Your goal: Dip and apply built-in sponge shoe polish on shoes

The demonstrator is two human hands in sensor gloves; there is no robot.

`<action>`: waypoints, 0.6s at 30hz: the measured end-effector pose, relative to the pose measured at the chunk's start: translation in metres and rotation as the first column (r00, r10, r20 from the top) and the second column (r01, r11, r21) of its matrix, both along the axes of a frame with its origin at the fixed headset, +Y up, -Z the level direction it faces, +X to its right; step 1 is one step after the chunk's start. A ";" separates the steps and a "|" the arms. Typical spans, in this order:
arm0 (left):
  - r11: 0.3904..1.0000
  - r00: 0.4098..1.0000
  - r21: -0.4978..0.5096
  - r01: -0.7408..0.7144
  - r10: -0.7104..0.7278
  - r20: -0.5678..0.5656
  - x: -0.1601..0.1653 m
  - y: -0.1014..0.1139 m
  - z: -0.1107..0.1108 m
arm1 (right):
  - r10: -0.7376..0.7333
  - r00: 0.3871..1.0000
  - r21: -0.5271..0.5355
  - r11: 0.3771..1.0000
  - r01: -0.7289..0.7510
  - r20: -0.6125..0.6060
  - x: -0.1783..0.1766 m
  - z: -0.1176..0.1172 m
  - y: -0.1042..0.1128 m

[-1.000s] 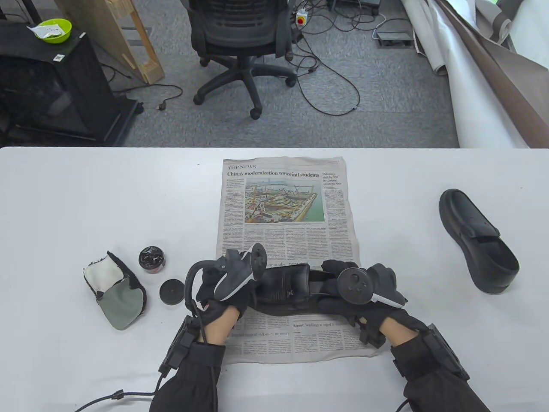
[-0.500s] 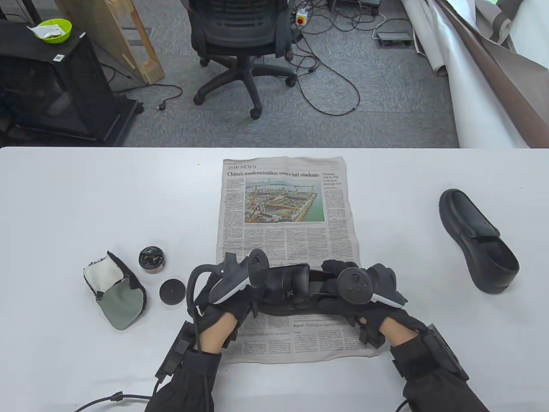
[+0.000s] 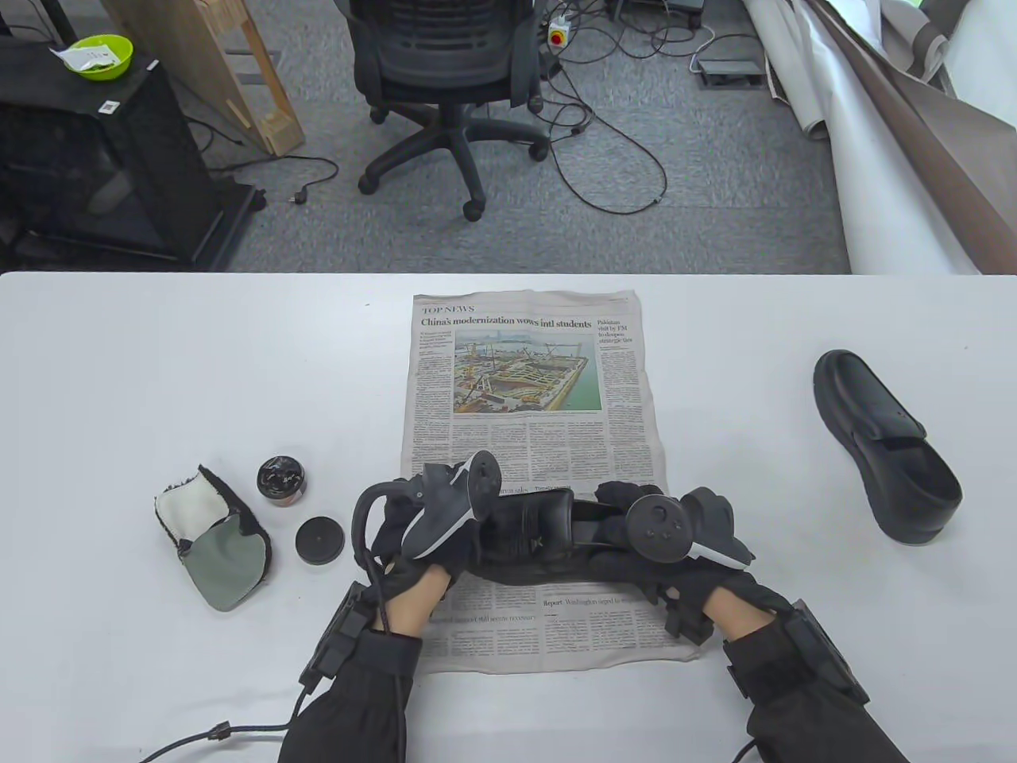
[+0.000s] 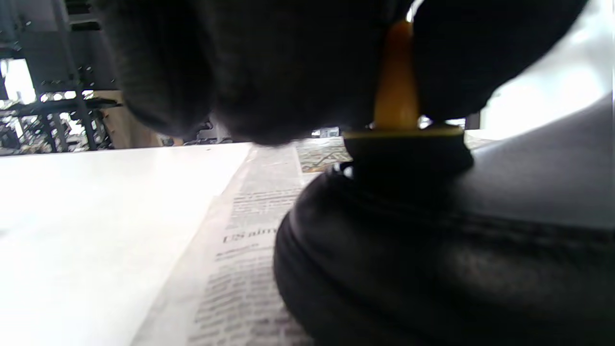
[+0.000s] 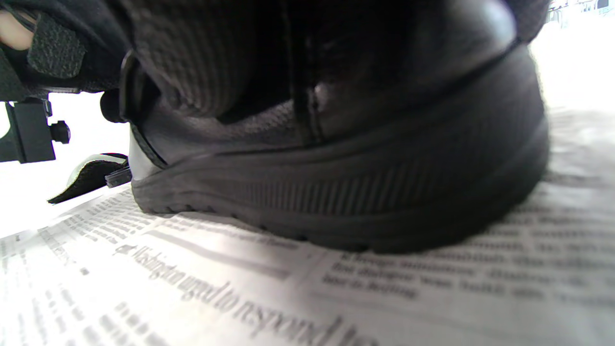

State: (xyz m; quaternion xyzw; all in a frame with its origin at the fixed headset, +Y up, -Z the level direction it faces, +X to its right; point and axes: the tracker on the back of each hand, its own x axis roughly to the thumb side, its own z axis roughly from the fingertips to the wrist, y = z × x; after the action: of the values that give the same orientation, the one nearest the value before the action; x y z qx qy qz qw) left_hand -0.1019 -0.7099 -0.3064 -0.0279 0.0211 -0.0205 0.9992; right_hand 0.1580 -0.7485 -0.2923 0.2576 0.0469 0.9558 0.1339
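We are working polish into the black shoe, which is lying on the newspaper near the front edge of the surface. Our left hand is pinching the sponge applicator by its orange stem, and in the left wrist view its dark pad is pressing on the top of the toe. Our right hand is wrapped around the heel end, pinning the sole to the paper.

To do this well, we are judging that the pad should be kept flat on the leather and moved in small overlapping circles with light, even pressure, while the right hand is bracing firmly so the shoe is not sliding or smearing polish on the paper. When the film is thinning, the open polish tin is waiting just to the left, beside its lid and a cloth mitt.

The shoe's long axis is running left to right across the sheet, toe pointing to our left and heel to our right, sole down. The second shoe is sitting well apart on the right, not yet taken up
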 end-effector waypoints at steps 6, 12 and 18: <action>0.997 0.999 -0.076 -0.007 0.004 -0.046 -0.011 0.007 0.009 | 0.013 1.000 0.008 1.000 -0.013 0.005 0.000 0.000 0.000; 0.971 0.993 -0.212 -0.108 0.116 0.025 -0.017 0.006 0.015 | 0.025 1.000 0.014 1.000 -0.025 0.008 -0.001 0.001 0.001; 0.948 0.969 -0.234 -0.216 0.238 0.071 -0.009 0.004 0.018 | 0.027 1.000 0.000 1.000 -0.027 0.000 0.000 0.000 0.001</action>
State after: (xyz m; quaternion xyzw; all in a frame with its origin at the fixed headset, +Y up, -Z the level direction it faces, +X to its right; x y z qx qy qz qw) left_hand -0.1108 -0.7059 -0.2887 -0.1417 -0.0340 0.0909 0.9851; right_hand 0.1578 -0.7478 -0.2923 0.2572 0.0502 0.9574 0.1210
